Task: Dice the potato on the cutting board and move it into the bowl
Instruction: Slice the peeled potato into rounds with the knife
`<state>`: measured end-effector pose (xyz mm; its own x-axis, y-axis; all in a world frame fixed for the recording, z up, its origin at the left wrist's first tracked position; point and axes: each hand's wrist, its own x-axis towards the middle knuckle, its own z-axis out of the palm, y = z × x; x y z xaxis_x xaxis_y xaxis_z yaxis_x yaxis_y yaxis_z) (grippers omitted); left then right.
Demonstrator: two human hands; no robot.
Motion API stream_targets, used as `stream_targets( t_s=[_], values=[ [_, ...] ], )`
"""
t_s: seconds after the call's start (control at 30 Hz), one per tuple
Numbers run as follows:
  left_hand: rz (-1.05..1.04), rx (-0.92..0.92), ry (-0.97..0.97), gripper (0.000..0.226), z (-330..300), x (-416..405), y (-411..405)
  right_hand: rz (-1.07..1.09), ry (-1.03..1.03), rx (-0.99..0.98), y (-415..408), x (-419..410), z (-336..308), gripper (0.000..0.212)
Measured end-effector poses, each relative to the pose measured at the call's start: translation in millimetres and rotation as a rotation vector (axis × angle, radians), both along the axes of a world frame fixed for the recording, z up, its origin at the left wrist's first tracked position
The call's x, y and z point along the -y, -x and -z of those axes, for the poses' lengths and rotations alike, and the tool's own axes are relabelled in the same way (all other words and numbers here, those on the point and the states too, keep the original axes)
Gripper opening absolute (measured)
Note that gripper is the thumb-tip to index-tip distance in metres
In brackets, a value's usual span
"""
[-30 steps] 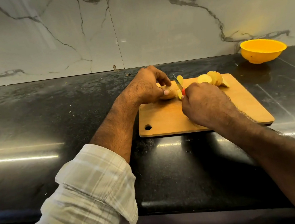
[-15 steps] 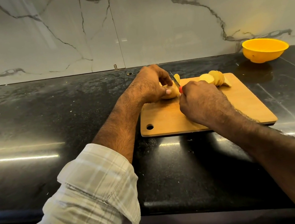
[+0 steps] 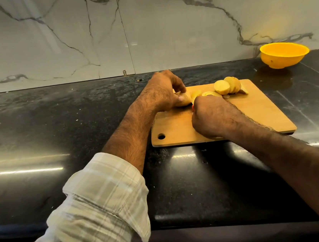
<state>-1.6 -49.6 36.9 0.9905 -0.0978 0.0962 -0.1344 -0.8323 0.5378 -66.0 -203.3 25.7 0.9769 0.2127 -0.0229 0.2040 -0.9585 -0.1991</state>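
A wooden cutting board point(image 3: 254, 113) lies on the black counter. My left hand point(image 3: 163, 92) pinches the uncut end of the potato point(image 3: 183, 100) at the board's far left. My right hand point(image 3: 212, 116) grips a knife whose red handle point(image 3: 193, 107) just shows; the blade is hidden behind the hand, next to the potato. Fresh slices point(image 3: 210, 93) lie just beyond my right hand. Several round potato slices point(image 3: 227, 85) lean together at the board's far edge. The yellow bowl point(image 3: 284, 54) sits at the back right by the wall.
The black stone counter point(image 3: 54, 123) stretches wide to the left. A marble wall point(image 3: 143, 26) closes the back. The counter's front edge point(image 3: 207, 221) runs below my arms. The board has a hanging hole point(image 3: 161, 136) at its near left corner.
The knife has come down through the potato; its blade, visible before, is now hidden behind my right hand. A new slice lies beside the earlier ones. My left hand stays on the potato.
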Motion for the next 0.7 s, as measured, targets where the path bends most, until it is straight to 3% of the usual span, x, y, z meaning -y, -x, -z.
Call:
stream_targets(
  t_s=[0.13, 0.4, 0.7],
  values=[
    [0.002, 0.029, 0.000, 0.027, 3, -1, 6, 0.031, -0.012, -0.020, -2, 3, 1, 0.024],
    [0.017, 0.036, -0.002, 0.026, 4, -4, 6, 0.089, -0.182, 0.123, -4, 12, 1, 0.033],
    [0.025, 0.044, -0.012, 0.026, 5, -4, 5, 0.076, -0.158, 0.082, -4, 3, -6, 0.026]
  ],
)
